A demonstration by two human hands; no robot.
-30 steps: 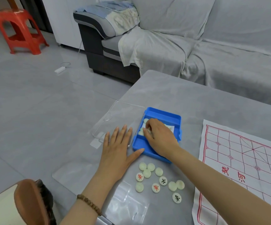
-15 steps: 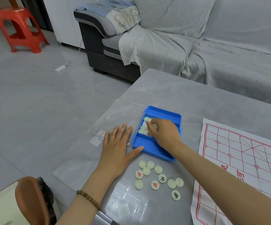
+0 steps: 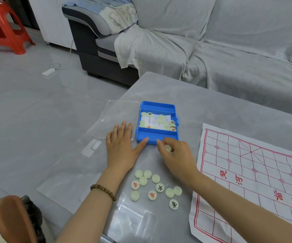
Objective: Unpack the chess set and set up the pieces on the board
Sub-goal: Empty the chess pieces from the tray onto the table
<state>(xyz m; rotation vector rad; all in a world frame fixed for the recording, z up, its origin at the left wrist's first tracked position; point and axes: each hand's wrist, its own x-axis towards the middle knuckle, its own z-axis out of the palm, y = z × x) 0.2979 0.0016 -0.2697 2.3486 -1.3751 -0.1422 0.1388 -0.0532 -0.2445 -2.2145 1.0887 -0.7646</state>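
A blue plastic box (image 3: 156, 136) stands open on the grey table, with several cream round chess pieces (image 3: 159, 119) and a white paper slip inside. My left hand (image 3: 122, 148) lies flat on the table, its thumb against the box's near wall. Just in front of the box, my right hand (image 3: 176, 155) grips a few cream pieces (image 3: 168, 148). Several more pieces (image 3: 155, 187), some marked red or black, lie loose on the table near me. The white cloth board (image 3: 257, 172) with red lines lies spread out at the right.
The box's clear lid (image 3: 119, 116) lies left of the box, at the table's left edge. A clear plastic bag (image 3: 133, 223) lies near me. A grey covered sofa (image 3: 211, 50) stands behind the table; a red stool (image 3: 3, 27) is far left on the floor.
My right hand has come out of the blue box with pieces in its grip and moved toward me, in front of the box. My left hand has stayed flat beside the box.
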